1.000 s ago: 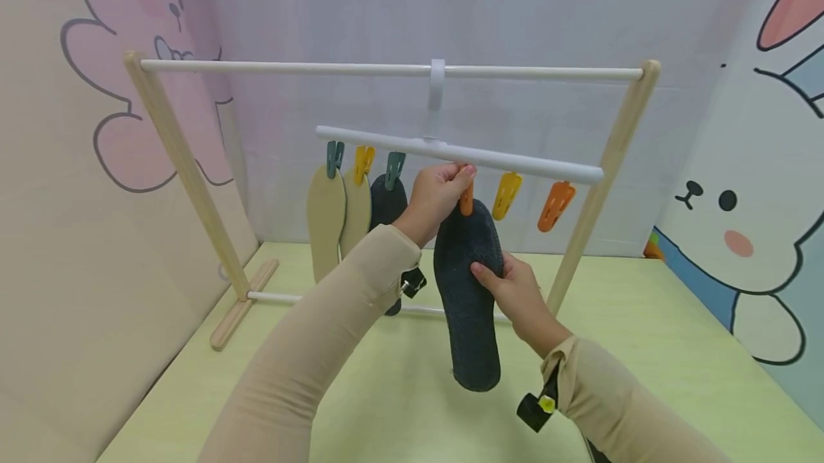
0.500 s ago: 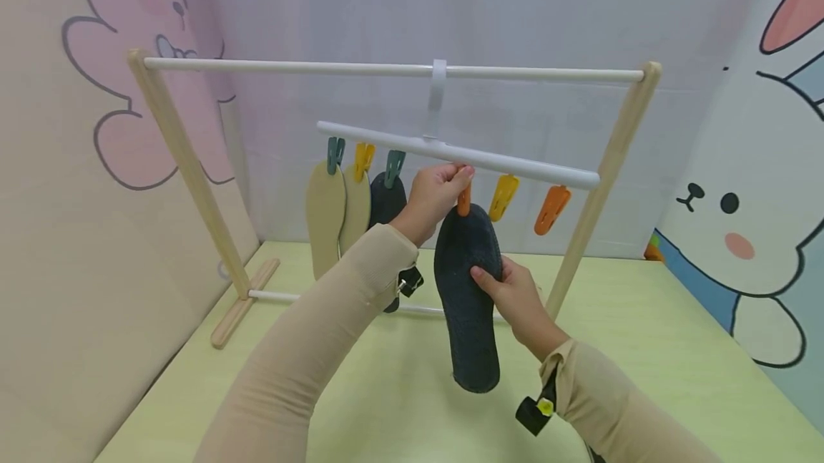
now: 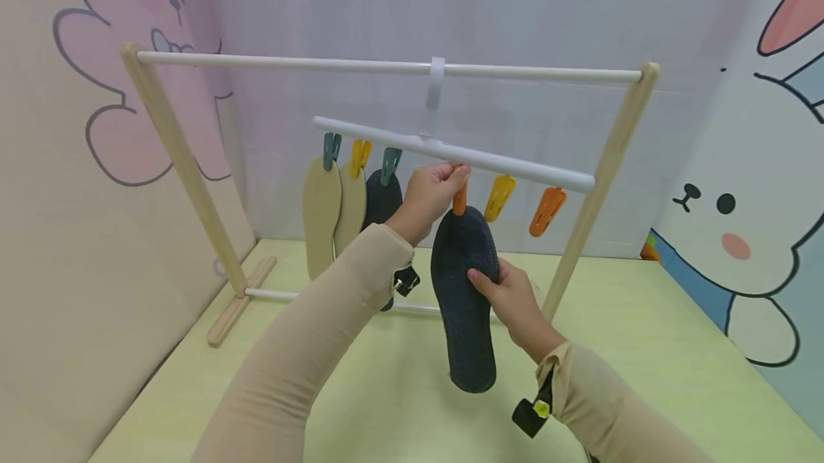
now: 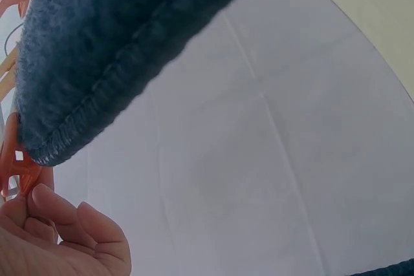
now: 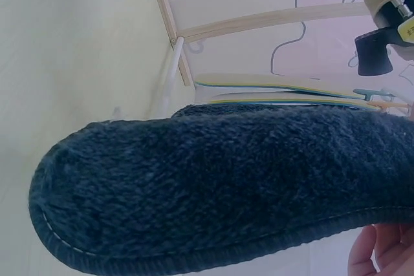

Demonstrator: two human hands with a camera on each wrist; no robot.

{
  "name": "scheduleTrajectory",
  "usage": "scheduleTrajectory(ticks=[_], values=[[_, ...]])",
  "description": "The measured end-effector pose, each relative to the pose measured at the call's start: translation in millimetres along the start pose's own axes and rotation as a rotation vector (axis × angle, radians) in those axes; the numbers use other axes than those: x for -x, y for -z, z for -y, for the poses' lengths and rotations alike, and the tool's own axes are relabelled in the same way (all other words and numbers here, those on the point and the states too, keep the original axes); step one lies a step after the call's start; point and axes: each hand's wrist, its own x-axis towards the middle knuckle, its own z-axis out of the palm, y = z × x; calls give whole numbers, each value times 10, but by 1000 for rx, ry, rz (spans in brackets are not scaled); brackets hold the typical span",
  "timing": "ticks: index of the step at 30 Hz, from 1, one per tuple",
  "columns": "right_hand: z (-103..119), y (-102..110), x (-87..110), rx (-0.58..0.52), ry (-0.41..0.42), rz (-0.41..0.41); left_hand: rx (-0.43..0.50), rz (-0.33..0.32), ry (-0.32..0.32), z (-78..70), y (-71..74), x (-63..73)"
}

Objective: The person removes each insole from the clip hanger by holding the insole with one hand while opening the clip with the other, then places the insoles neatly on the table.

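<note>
My left hand (image 3: 421, 198) pinches the upper end of an orange clothespin (image 3: 460, 201) under the white hanger bar (image 3: 515, 164). The top edge of a dark navy fuzzy insole (image 3: 468, 327) sits at this clothespin's lower tip. In the left wrist view the orange clothespin (image 4: 14, 156) meets the end of the insole (image 4: 129, 50). My right hand (image 3: 511, 298) grips the insole by its right side, thumb on the front face, the other fingers mostly behind it. In the right wrist view the insole (image 5: 220, 185) hides most of the right hand (image 5: 385, 250).
Left on the bar, clothespins hold two beige insoles (image 3: 320, 220) and a dark insole (image 3: 381, 198). A yellow clothespin (image 3: 499, 198) and another orange clothespin (image 3: 548, 211) hang at right. The hanger's hook (image 3: 435, 84) rides on the wooden rack's rail (image 3: 290, 63), above a pale table (image 3: 644, 348).
The hanger bar has tilted a little more, its right end lower and its left end higher. The held insole's top has dropped slightly with the orange clothespin; both hands keep their holds.
</note>
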Motion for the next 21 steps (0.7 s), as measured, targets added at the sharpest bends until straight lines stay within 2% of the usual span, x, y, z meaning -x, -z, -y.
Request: scheduleTrajectory(ticks=[5, 10, 16, 21], values=[[32, -18, 25, 31, -52, -12, 3, 2, 2, -9, 9, 7], [-15, -45, 28, 33, -45, -10, -2, -2, 0, -29, 14, 23], [-15, -67, 65, 52, -39, -5, -15, 24, -14, -22, 11, 21], [-14, -95, 115, 47, -1, 9, -47, 41, -26, -3, 21, 10]])
